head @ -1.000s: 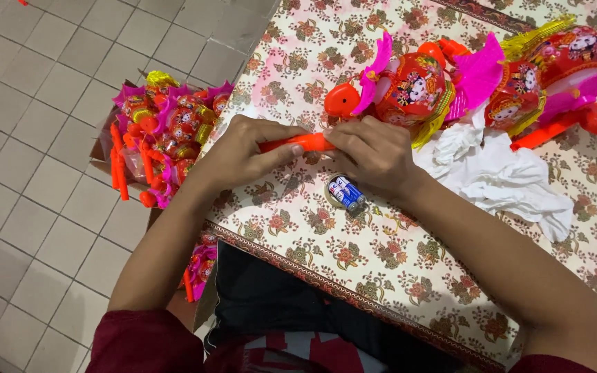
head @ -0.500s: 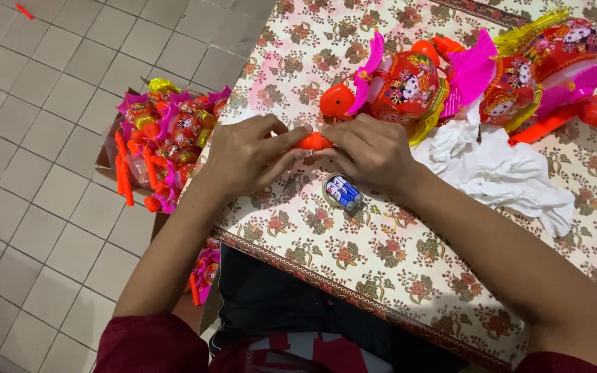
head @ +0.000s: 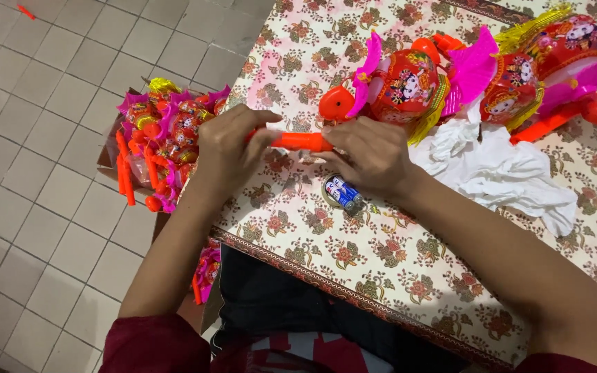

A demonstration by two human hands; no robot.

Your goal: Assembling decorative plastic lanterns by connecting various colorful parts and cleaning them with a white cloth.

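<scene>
An orange plastic stick [head: 300, 141], the handle of a red toy lantern [head: 403, 87] with pink frills, runs level over the table between my hands. My left hand [head: 228, 146] grips its left end. My right hand [head: 373, 153] closes around its right end, just below the lantern's orange base [head: 336, 103]. A small blue and white battery [head: 343, 193] lies on the flowered tablecloth [head: 381, 255] just under my right hand.
Two more red and pink lanterns [head: 544, 62] and a crumpled white cloth [head: 499, 169] lie at the right. A cardboard box [head: 160, 141] full of similar lanterns stands on the tiled floor [head: 36, 173] at the left. Another lantern [head: 205, 269] hangs below the table edge.
Both hands stay on the orange stick and have shifted slightly. More of the stick shows between them now than half a second ago. The battery has not moved.
</scene>
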